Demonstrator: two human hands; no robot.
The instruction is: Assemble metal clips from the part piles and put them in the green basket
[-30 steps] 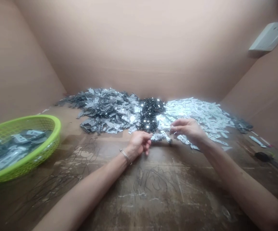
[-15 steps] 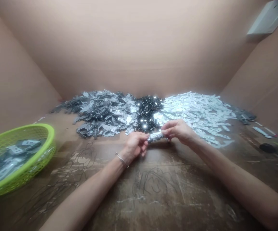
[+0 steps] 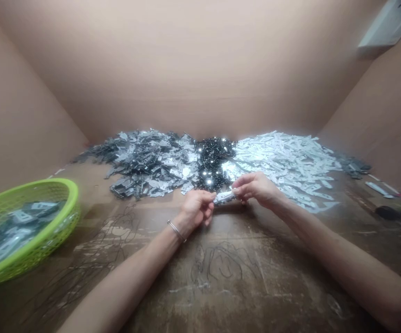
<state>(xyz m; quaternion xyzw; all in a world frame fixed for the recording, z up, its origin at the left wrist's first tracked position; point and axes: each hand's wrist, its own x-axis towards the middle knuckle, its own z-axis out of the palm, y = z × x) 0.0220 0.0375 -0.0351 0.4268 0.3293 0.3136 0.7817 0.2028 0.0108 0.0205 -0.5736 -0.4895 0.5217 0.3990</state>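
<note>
Fingers (image 3: 207,197) of the left hand (image 3: 196,207) and right hand (image 3: 257,189) pinch a silvery metal part (image 3: 225,197) that a loosened grip could drop onto the desk (image 3: 186,300).

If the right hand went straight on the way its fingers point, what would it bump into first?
Most likely the small metal piece, whose near end the right hand pinches. Beyond it, on roughly the same line, seems to be the left hand, though depth is hard to judge.
</note>
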